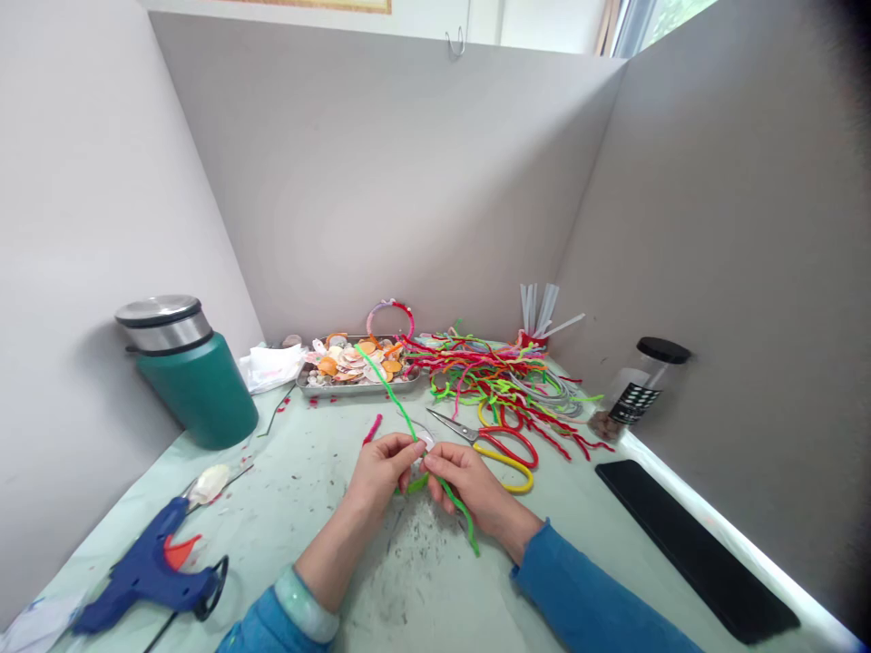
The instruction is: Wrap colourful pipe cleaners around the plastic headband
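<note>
A bright green pipe cleaner (389, 392) runs between my two hands, one end rising up and left, the other hanging down to the right. My left hand (386, 470) pinches it near the middle. Right beside it, the fingertips of my right hand (464, 479) are closed on the same pipe cleaner. A small whitish piece (426, 439) shows at the fingertips, partly hidden. Just beyond my right hand lie scissors (500, 442) with red and yellow handles. A short pink pipe cleaner piece (372, 429) rests behind my left hand.
A metal tray (360, 389) of discs stands at the back, beside a heap of colored pipe cleaners (500, 372). A green flask (197, 390) and blue glue gun (150, 562) are at left. At right are a jar (636, 390) and a black flat object (694, 544).
</note>
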The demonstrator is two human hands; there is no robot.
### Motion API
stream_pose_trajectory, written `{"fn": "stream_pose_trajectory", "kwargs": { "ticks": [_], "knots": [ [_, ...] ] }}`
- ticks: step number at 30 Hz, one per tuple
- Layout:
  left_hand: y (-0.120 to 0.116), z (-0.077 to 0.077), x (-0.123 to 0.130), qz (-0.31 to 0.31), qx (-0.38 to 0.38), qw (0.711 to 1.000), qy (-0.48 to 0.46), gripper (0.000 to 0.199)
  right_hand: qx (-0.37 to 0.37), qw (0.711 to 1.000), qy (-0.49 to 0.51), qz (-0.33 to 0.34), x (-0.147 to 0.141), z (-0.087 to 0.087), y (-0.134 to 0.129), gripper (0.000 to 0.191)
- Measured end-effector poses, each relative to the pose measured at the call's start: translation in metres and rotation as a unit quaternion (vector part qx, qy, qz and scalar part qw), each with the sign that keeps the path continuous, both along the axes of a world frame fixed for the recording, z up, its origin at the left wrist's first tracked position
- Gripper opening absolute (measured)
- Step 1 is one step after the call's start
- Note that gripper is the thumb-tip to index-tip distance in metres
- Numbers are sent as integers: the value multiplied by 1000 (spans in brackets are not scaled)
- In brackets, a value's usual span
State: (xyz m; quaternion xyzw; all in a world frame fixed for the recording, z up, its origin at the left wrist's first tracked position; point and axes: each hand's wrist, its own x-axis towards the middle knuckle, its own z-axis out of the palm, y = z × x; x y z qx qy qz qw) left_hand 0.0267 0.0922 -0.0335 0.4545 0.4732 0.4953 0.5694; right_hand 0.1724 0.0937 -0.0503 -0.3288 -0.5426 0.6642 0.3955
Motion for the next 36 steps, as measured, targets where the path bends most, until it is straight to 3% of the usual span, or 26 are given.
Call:
{"fn": "stream_pose_trajectory", "kwargs": {
  "ticks": [3,7,13,17,21,27,33,36],
  "knots": [
    [3,-2,-3,27,13,1000,-5,32,-10,1000,4,16,0,0,0,37],
    [4,-1,-5,49,27,998,-7,32,-9,1000,-7,19,0,0,-2,26],
    [0,3,-3,9,-17,996,-85,32,-7,1000,-6,2,0,2,-2,23],
    [1,1,-1,-30,-18,999,-2,34,-9,1000,3,-6,-1,1,-1,26],
    [3,-3,-3,-15,6,999,50,35,-16,1000,10,14,1,0,0,29],
    [4,-1,-8,-5,20,1000,15,34,-3,999,-19,42,2,0,-1,29],
    [1,1,-5,-14,-15,995,-95,31,13,999,-17,38,2,-2,1,25],
    [0,1,-4,-34,-16,997,-73,31,14,1000,-10,24,2,-5,2,25]
  ]
}}
